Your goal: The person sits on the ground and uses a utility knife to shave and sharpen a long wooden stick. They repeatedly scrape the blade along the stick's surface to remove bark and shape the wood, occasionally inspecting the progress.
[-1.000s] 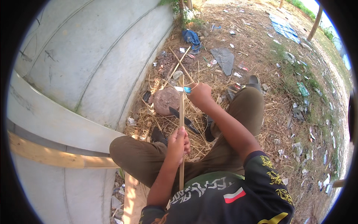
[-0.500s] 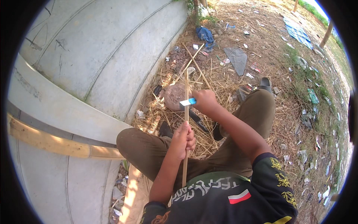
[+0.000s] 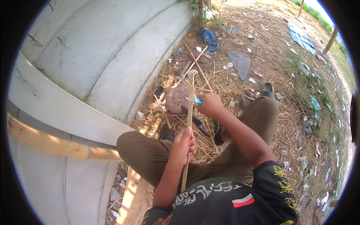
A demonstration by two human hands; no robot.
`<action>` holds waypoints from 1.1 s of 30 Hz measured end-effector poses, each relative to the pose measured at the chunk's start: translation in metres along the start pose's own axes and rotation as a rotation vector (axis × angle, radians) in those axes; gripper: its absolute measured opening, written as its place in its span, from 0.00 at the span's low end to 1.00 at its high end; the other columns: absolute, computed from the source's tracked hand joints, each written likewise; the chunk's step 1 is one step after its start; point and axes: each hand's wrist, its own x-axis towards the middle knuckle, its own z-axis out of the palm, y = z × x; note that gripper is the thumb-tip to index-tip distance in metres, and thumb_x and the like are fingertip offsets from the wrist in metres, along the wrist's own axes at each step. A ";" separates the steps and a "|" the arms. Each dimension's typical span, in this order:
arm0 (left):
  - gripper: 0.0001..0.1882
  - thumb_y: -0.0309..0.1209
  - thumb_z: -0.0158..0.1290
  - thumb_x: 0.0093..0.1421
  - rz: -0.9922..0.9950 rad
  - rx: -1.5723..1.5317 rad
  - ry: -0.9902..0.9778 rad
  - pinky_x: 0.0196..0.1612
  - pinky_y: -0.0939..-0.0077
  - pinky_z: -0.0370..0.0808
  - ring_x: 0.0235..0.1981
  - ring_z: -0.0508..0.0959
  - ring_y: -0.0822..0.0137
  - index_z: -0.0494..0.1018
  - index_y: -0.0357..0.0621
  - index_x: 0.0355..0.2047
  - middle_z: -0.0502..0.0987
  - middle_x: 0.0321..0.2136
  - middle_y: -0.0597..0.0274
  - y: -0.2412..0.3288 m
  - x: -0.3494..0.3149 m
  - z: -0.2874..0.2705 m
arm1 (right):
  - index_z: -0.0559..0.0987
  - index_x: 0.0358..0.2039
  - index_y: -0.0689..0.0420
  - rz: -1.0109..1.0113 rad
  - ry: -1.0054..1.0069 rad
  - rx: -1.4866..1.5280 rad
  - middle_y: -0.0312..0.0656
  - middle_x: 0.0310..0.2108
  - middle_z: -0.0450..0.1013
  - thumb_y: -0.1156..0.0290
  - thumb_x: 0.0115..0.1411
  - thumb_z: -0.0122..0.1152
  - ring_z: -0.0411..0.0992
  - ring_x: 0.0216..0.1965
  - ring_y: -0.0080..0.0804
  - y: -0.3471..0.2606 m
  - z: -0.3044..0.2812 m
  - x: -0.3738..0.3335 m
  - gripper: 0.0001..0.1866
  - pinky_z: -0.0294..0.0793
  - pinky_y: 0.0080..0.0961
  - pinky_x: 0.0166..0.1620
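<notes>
Left hand (image 3: 184, 143) has a long, narrow, pale tan strip of wood or bamboo (image 3: 190, 116) by its lower half: fingers curled in, thumb pressed along the face, pinching it. On my feed the strip runs nearly upright, lower end at the black-and-green printed shirt (image 3: 213, 210), upper end out over the dry brown ground (image 3: 270, 56).

Right hand (image 3: 210, 104) is farther up the strip, on its right side. Fingers wrapped round a small knife with a bright blue handle (image 3: 197, 101); I can't make out each fingertip. Thin pale blade crosses the strip. Looks to be against it, but I can't confirm contact.

Behind the strip I get a rounded reddish-brown block (image 3: 175, 100) on the ground, near the wall-side edge. Long black tool (image 3: 199, 123) lies just beside it. Knees in brown trousers (image 3: 144, 153) bent out to both sides.

Farther out: two thin tan sticks (image 3: 195, 60), crossed; crumpled blue cloth (image 3: 210, 39) along the wall-side edge; flat grey angular sheet (image 3: 240, 63) right of that. Grey sandal (image 3: 267, 89) near the right knee. Blue-and-white sheet (image 3: 301, 37) toward the ground's far right corner. Straw and litter all over.

Left side: pale grey panelled wall (image 3: 112, 56), thick tan pole (image 3: 60, 146) along its lower part.
</notes>
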 end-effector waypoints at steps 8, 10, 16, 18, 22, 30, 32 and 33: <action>0.18 0.48 0.42 0.74 -0.015 0.030 0.030 0.13 0.83 0.51 0.11 0.52 0.81 0.60 0.51 0.31 0.54 0.16 0.75 0.004 0.001 -0.004 | 0.81 0.25 0.52 0.036 0.060 -0.107 0.46 0.22 0.76 0.64 0.49 0.64 0.77 0.28 0.50 0.001 0.025 0.011 0.07 0.76 0.45 0.34; 0.18 0.48 0.42 0.74 -0.033 -0.023 -0.034 0.13 0.83 0.51 0.11 0.52 0.81 0.60 0.51 0.31 0.54 0.16 0.75 0.006 0.004 -0.003 | 0.81 0.26 0.52 0.010 0.183 -0.092 0.46 0.22 0.76 0.64 0.49 0.64 0.77 0.28 0.50 0.010 0.028 0.016 0.06 0.75 0.45 0.34; 0.18 0.46 0.41 0.74 -0.041 -0.093 -0.169 0.13 0.83 0.52 0.12 0.53 0.81 0.61 0.50 0.31 0.55 0.16 0.75 -0.001 0.001 0.016 | 0.83 0.28 0.54 0.116 0.478 -0.091 0.50 0.21 0.76 0.66 0.50 0.67 0.76 0.24 0.53 0.030 0.010 0.034 0.07 0.76 0.43 0.31; 0.18 0.46 0.42 0.74 -0.003 0.026 -0.021 0.13 0.83 0.53 0.12 0.54 0.82 0.62 0.50 0.30 0.57 0.17 0.75 -0.004 0.005 0.011 | 0.80 0.24 0.55 0.074 0.241 0.151 0.45 0.16 0.72 0.67 0.52 0.66 0.72 0.18 0.46 0.035 0.025 0.034 0.06 0.71 0.39 0.25; 0.17 0.44 0.44 0.74 0.152 0.314 0.167 0.14 0.84 0.57 0.13 0.57 0.83 0.63 0.48 0.30 0.60 0.18 0.75 -0.011 0.014 -0.012 | 0.71 0.16 0.53 0.378 -0.734 1.354 0.31 0.09 0.60 0.70 0.58 0.63 0.58 0.09 0.27 0.009 0.028 0.015 0.15 0.56 0.26 0.17; 0.17 0.45 0.43 0.74 0.220 0.275 0.190 0.15 0.86 0.57 0.13 0.58 0.84 0.63 0.47 0.33 0.59 0.17 0.75 0.081 0.016 -0.021 | 0.78 0.22 0.59 0.197 -0.729 0.410 0.38 0.14 0.71 0.57 0.54 0.67 0.70 0.16 0.34 0.015 0.102 -0.004 0.17 0.69 0.34 0.22; 0.17 0.45 0.43 0.74 0.191 0.239 0.127 0.15 0.86 0.56 0.13 0.57 0.84 0.63 0.47 0.33 0.58 0.17 0.76 0.094 0.023 -0.018 | 0.81 0.29 0.64 0.170 -0.624 0.094 0.47 0.24 0.78 0.49 0.49 0.70 0.78 0.27 0.45 0.025 0.156 -0.016 0.26 0.77 0.44 0.33; 0.17 0.45 0.43 0.74 0.182 0.211 0.114 0.15 0.86 0.56 0.13 0.56 0.84 0.63 0.47 0.33 0.58 0.17 0.76 0.096 0.025 -0.019 | 0.81 0.33 0.66 0.219 -0.666 0.122 0.52 0.32 0.81 0.45 0.47 0.71 0.80 0.35 0.50 0.021 0.171 -0.023 0.31 0.79 0.48 0.39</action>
